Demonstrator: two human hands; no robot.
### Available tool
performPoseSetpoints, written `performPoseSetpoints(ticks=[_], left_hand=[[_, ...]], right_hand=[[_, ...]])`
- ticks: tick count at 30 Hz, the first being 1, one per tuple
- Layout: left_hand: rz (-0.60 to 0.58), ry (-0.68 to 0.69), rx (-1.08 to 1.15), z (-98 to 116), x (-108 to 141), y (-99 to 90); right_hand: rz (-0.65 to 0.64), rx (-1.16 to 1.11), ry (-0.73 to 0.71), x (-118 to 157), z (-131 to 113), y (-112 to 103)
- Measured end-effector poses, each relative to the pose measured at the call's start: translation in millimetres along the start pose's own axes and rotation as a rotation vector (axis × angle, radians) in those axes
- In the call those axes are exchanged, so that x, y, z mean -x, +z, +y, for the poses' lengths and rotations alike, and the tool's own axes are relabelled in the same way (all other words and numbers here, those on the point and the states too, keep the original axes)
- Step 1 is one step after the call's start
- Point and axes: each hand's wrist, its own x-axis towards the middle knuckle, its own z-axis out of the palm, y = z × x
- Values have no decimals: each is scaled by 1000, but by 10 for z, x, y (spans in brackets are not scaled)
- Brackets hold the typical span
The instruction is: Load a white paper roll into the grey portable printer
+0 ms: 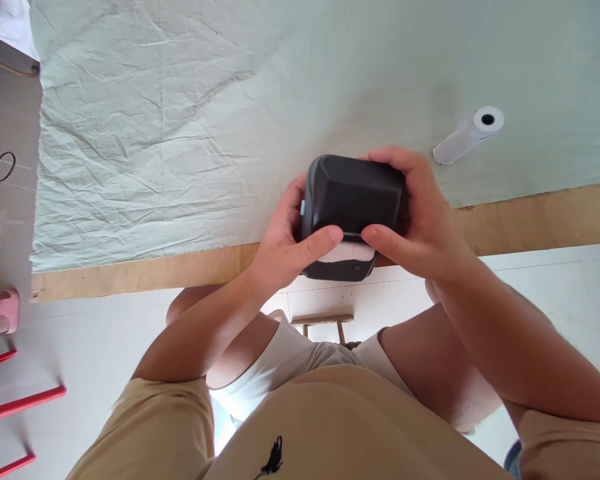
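Observation:
Between my two hands is a small black label printer (357, 193), with white lettering near its front edge partly covered by my thumbs. A strip of white paper (349, 252) shows at its front slot, above a power button. My left hand (293, 233) wraps round the printer's left side, thumb on the front edge of the lid. My right hand (417, 213) grips the right side, its thumb also on that edge and its fingers over the far side. The undersides of the printer and the fingertips beneath it are hidden.
A white paper roll (467, 135) with a dark core stands on the pale green cloth (180, 133) to the right. The table's wooden edge (145, 272) runs in front of me. Red bars (23, 405), a pink slipper (5, 311) and cables (3, 167) are at the left.

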Motion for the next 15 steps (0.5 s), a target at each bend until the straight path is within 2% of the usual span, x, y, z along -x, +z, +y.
performPoseSetpoints(ticks=[6, 9, 10, 12, 14, 15], left_hand=[[-5, 16, 15, -8, 3, -4], [2, 22, 37, 2, 5, 8], [1, 24, 42, 5, 8, 9], [-2, 28, 38, 4, 15, 6], [2, 18, 16, -3, 20, 0], [8, 9, 5, -7, 22, -3]], right_hand=[[-59, 46, -24, -9, 93, -16], [-47, 63, -32, -36, 61, -7], [-18, 90, -44, -40, 16, -14], [128, 169, -101, -16, -142, -48], [313, 221, -197, 75, -376, -87], [338, 216, -242, 149, -505, -87]])
